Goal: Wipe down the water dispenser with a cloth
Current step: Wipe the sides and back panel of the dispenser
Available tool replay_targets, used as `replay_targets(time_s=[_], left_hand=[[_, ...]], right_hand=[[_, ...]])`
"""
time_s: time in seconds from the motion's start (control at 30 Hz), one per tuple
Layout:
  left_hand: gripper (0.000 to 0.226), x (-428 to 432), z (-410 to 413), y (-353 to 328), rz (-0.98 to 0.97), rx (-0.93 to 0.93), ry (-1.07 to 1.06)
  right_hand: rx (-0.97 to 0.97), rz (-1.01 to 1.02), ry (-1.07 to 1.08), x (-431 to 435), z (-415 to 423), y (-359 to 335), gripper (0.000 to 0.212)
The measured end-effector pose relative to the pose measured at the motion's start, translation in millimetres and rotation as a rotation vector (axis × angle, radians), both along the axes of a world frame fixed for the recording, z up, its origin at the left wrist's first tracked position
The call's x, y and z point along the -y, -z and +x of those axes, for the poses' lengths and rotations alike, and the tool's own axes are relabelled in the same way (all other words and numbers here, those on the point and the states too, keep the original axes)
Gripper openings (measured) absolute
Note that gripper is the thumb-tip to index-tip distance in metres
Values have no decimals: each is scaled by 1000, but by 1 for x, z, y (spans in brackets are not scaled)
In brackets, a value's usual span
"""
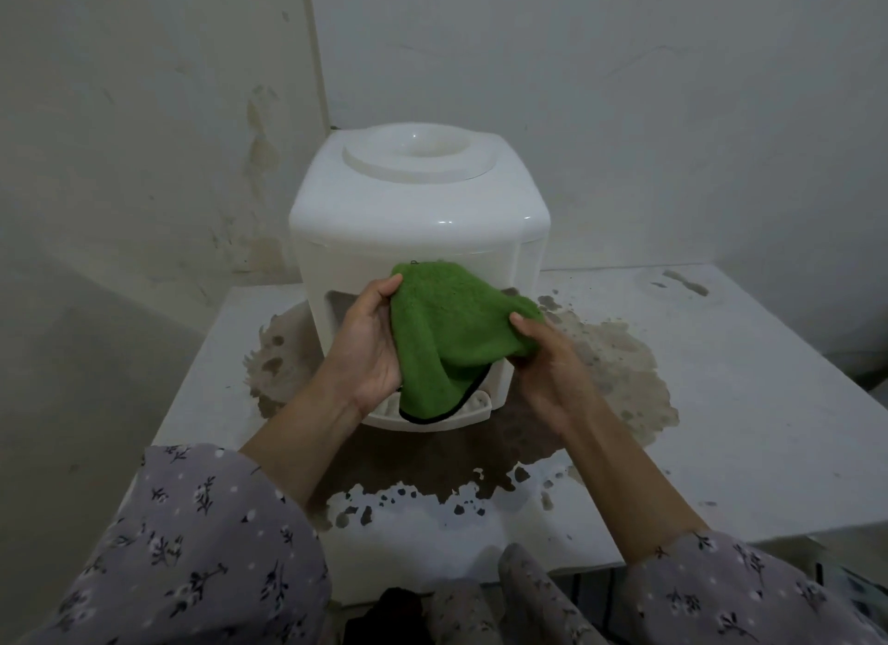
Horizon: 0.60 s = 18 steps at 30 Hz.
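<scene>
White plastic water dispenser point(418, 221), glossy, boxy with rounded corners and a round recessed collar on top, no bottle on it. It stands at the back of a pale desk point(749, 404), close to the corner where two walls meet. Green cloth point(447, 327), thick terry pile with a thin dark binding along its lower hem, is held up in front of the dispenser's tap recess and droops in a soft fold toward the drip tray point(478, 406). Left hand point(370, 342) grips the cloth's upper left edge, thumb on top, fingers hidden behind the pile. Right hand point(548, 356) pinches the right corner, thumb pressed on the nap, fingers curled under. Hard to say whether the cloth touches the dispenser face or hangs just clear of it. Desk top is matt and scuffed, with a broad brown stain point(620, 356) that has ragged, blotchy edges; it rings the dispenser base and spreads toward the near edge. Open desk lies right of the dispenser; less room on its left. Walls point(144, 140) are pale, mottled and streaked. Grey floral sleeves point(202, 548) are pushed up the forearms.
</scene>
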<state>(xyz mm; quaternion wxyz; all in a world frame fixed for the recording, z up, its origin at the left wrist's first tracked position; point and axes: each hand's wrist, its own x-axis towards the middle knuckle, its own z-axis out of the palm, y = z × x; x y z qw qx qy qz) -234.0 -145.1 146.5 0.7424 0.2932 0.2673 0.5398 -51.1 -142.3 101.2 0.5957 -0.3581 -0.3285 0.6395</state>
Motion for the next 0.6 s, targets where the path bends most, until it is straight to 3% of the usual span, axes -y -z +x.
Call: replay_targets(time_s=[0.13,0.23,0.3,0.4,0.47,0.53,0.6], left_hand=[[48,-3,22,-4,13,71,27],[48,-7,42,-5,5,89,14],[48,-11,55,-6,-4,92,13],[42,-14,75,-8,-15,86,20],[43,-17,87,-8,-10,68,23],[45,-18,101,-10,-10,17,45],[39,-19,116,-11,-12,-77,77]], right_hand=[[169,-4,-53,0,15,1,81],[246,-72,-158,-3,27,4,80],[179,-112,-228,-5,36,8,78],[-128,-102,-239,-10,59,5,73],[-318,-81,-233,-16,78,-2,83],[-340,-83,-258,-24,101,-6,92],[-211,-77,-315,-31,120,-14,89]])
